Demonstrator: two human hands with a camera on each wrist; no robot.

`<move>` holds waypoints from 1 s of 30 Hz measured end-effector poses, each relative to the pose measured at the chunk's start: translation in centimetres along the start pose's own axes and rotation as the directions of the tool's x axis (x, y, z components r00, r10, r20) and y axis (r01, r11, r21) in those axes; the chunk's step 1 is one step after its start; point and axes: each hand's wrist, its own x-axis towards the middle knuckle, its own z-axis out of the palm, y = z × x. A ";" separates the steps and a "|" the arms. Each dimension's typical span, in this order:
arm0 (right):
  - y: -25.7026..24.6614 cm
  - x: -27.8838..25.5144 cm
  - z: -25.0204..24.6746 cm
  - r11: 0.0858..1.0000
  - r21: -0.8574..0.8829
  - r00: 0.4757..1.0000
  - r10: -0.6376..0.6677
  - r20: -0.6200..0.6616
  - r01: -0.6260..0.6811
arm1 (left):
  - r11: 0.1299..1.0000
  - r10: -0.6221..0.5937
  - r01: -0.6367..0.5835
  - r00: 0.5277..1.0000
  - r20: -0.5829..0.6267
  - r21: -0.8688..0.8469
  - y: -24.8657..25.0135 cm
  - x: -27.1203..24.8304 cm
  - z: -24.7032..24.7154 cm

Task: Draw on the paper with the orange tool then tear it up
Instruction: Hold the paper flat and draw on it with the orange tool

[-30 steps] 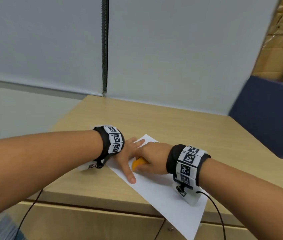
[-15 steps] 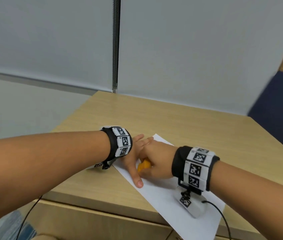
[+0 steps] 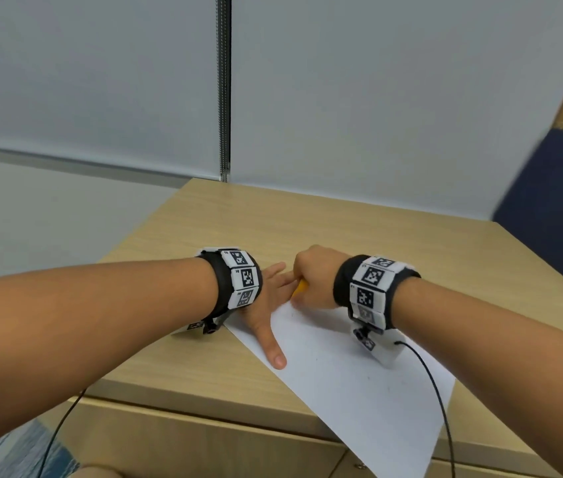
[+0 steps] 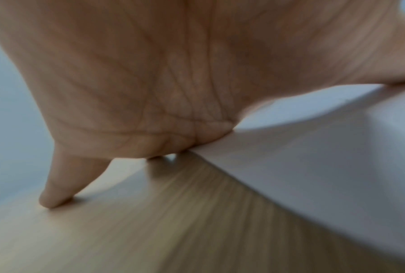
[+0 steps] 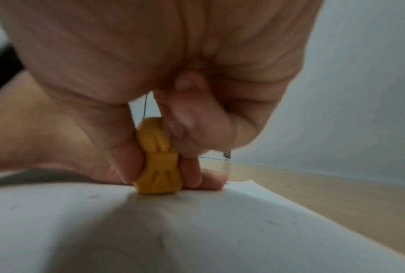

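A white sheet of paper (image 3: pixel 352 381) lies slanted on the wooden table (image 3: pixel 307 222), its near corner hanging over the front edge. My left hand (image 3: pixel 269 305) lies flat on the sheet's left edge with fingers spread, thumb pointing toward me. My right hand (image 3: pixel 314 277) grips a small orange tool (image 3: pixel 301 287) beside the left fingers. In the right wrist view the orange tool (image 5: pixel 158 162) stands with its base on the paper (image 5: pixel 196 230), pinched between thumb and fingers. The left wrist view shows my left palm (image 4: pixel 173 83) pressing the paper's edge (image 4: pixel 313 157). Faint marks dot the sheet.
A grey partition wall (image 3: pixel 342 98) stands behind the table, with a dark blue panel (image 3: pixel 555 215) at the right. Black cables (image 3: pixel 435 391) run from both wristbands over the table's front edge. Bare wood lies beyond the hands.
My right hand has moved with the orange tool away from me, toward the paper's far corner. The left hand has stayed flat on the sheet.
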 end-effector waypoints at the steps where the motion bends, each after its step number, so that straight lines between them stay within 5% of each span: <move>1: -0.7 -0.4 0.0 0.999 0.028 1.000 -0.029 -0.001 0.029 | 1.000 -0.017 0.017 0.999 0.028 -0.001 0.0 0.0 0.0; 4: -2.5 -1.8 1.5 0.982 0.138 0.988 -0.138 0.068 0.127 | 0.995 -0.095 0.098 0.990 0.100 -0.023 0.0 0.2 0.0; 9: -0.1 0.0 0.1 0.997 0.073 1.000 0.027 -0.009 -0.026 | 0.999 -0.044 0.044 0.999 0.015 -0.007 -0.6 0.7 0.4; 13: -2.9 -1.5 1.9 0.973 0.205 0.991 -0.117 0.059 0.103 | 0.986 -0.162 0.166 0.978 0.131 -0.021 -0.8 1.1 0.5; 18: -0.6 -0.1 0.1 0.999 0.028 0.999 0.046 -0.006 -0.045 | 1.000 0.000 0.000 1.000 0.002 -0.004 -0.9 1.3 0.8; 23: -3.2 -2.0 1.8 0.987 0.135 0.994 -0.098 0.052 0.090 | 0.993 -0.112 0.114 0.990 0.085 -0.019 -0.6 0.5 0.1; 27: 0.6 -0.6 0.5 0.991 0.003 0.991 0.135 -0.013 -0.135 | 0.999 -0.041 0.041 0.999 -0.009 0.004 -0.9 1.3 1.0; 30: 1.2 -0.4 0.6 0.987 0.026 0.988 0.157 0.003 -0.157 | 0.998 -0.057 0.057 0.998 -0.018 0.006 -1.1 1.4 1.2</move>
